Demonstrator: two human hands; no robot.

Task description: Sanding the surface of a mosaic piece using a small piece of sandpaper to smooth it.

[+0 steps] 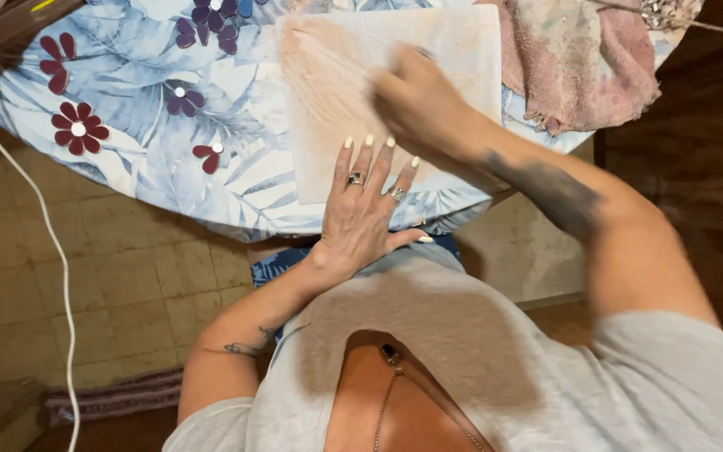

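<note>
Pale board lies under both flat hands

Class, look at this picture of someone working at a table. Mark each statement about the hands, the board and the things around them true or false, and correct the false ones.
1. The left hand lies flat with spread fingers on the near edge of the pale board. True.
2. The right hand rests in the person's lap. False: it is over the board, blurred, so what it may hold cannot be told.
3. The tablecloth bears leaves and flowers. True.
4. The pinkish rag lies on the floor. False: it lies on the table, beyond the board's right side.
5. A white cord runs down over the tiled floor. True.
</note>
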